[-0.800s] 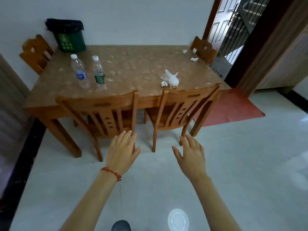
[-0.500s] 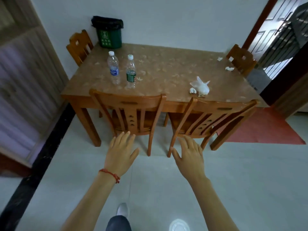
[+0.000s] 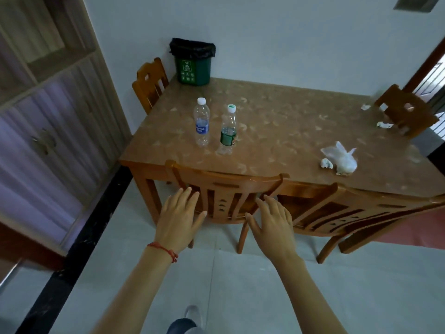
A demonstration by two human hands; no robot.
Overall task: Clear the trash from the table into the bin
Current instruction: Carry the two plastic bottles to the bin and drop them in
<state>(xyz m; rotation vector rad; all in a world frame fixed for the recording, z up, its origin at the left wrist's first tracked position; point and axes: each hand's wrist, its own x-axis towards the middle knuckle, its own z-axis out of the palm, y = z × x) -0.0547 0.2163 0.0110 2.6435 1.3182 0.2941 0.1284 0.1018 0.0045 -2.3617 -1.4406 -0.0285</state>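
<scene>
A green bin point(image 3: 193, 68) with a black liner stands on the far left corner of the wooden table point(image 3: 284, 131). Two empty plastic bottles stand upright near the left side: a blue-labelled bottle point(image 3: 201, 122) and a green-labelled bottle point(image 3: 228, 130). A crumpled white plastic bag point(image 3: 343, 159) lies at the near right with a small paper wad point(image 3: 326, 163) beside it. Two more paper scraps point(image 3: 384, 124) point(image 3: 365, 107) lie at the far right edge. My left hand point(image 3: 178, 216) and my right hand point(image 3: 273, 221) hover open, empty, in front of the near chair.
Two wooden chairs point(image 3: 228, 189) point(image 3: 356, 213) are pushed in along the near side. Another chair point(image 3: 150, 83) stands at the left end and one point(image 3: 404, 112) at the right end. A cabinet point(image 3: 43, 131) lines the left wall. A red mat point(image 3: 409, 232) lies at the right.
The view has swung left and moved closer to the table. Both hands stay open and now reach the back of the near left chair.
</scene>
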